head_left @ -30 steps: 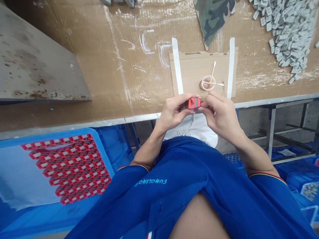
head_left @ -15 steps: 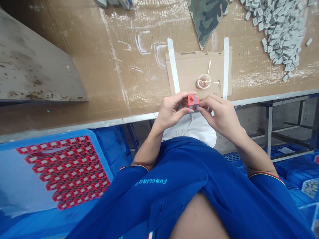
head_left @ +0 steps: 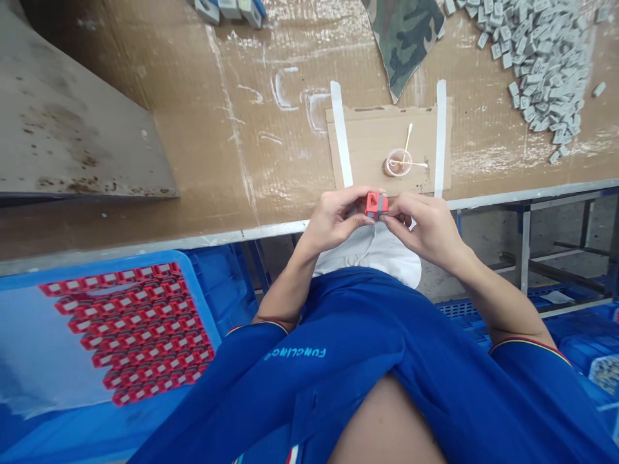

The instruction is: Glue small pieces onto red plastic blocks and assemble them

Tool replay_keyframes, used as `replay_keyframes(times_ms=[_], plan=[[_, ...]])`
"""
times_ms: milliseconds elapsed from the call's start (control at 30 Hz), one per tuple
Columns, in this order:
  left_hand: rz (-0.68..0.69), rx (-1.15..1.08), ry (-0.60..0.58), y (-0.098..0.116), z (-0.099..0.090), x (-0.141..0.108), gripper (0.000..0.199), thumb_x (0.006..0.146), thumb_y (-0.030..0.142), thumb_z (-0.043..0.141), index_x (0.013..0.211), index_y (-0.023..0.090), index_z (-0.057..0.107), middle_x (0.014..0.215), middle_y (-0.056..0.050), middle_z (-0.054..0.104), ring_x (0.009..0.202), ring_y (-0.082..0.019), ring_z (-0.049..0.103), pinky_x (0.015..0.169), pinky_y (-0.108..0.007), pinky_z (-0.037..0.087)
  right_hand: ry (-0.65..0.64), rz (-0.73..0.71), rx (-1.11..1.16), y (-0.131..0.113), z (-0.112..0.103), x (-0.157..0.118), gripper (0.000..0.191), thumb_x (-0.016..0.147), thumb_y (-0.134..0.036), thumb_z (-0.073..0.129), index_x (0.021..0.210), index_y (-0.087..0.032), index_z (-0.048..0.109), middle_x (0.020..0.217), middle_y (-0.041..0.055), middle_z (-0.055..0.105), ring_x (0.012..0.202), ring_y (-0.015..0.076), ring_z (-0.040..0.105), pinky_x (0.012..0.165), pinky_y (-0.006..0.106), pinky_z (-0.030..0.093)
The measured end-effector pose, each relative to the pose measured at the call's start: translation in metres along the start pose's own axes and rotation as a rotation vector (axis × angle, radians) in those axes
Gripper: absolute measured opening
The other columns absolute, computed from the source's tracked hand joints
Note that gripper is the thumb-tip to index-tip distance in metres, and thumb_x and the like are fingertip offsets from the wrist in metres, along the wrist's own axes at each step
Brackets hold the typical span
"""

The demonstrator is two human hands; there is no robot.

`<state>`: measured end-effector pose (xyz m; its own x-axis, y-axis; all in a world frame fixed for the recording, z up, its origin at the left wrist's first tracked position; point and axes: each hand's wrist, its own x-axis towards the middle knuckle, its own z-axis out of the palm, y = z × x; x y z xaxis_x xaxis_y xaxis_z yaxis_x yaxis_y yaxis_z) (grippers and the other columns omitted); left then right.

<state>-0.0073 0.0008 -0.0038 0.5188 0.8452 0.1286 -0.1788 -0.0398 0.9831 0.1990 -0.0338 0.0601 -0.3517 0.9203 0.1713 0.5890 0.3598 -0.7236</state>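
One small red-and-grey block (head_left: 376, 205) was pinched between the nearly closed fingers (head_left: 355, 216) of the left hand (head_left: 333, 219) and right hand (head_left: 425, 229), above a cardboard-covered bench (head_left: 242, 161).

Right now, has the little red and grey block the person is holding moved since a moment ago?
Yes, slightly: the red and grey plastic block now sits a little nearer the metal table edge, toward the person.

Bright, even indoor light, soft shadows, sharp focus, wide-angle bending toward the edges.
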Motion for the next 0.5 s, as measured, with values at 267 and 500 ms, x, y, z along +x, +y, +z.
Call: replay_keyframes(times_ms=[267, 500], plan=[[0.048, -0.238, 0.072, 0.001, -0.001, 0.004, 0.042, 0.089, 0.041, 0.081, 0.127, 0.027, 0.071, 0.128, -0.008, 0.077, 0.108, -0.021, 0.077, 0.092, -0.032, 0.064, 0.366, 0.063, 0.025, -0.006, 0.008, -0.017, 0.011, 0.099, -0.025, 0.069, 0.110, -0.025, 0.069, 0.084, -0.0012, 0.071, 0.065, 0.0121, 0.062, 0.061, 0.026, 0.051], [-0.062, -0.314, 0.023, 0.005, -0.002, 0.001, 0.049, 0.083, 0.035, 0.087, 0.128, 0.024, 0.071, 0.130, -0.011, 0.077, 0.112, -0.023, 0.077, 0.094, -0.034, 0.064, 0.510, 0.187, 0.071, 0.037, 0.000, -0.002, 0.030, 0.096, -0.040, 0.073, 0.122, -0.027, 0.071, 0.085, 0.0002, 0.071, 0.066, 0.0146, 0.062, 0.058, 0.030, 0.050]])
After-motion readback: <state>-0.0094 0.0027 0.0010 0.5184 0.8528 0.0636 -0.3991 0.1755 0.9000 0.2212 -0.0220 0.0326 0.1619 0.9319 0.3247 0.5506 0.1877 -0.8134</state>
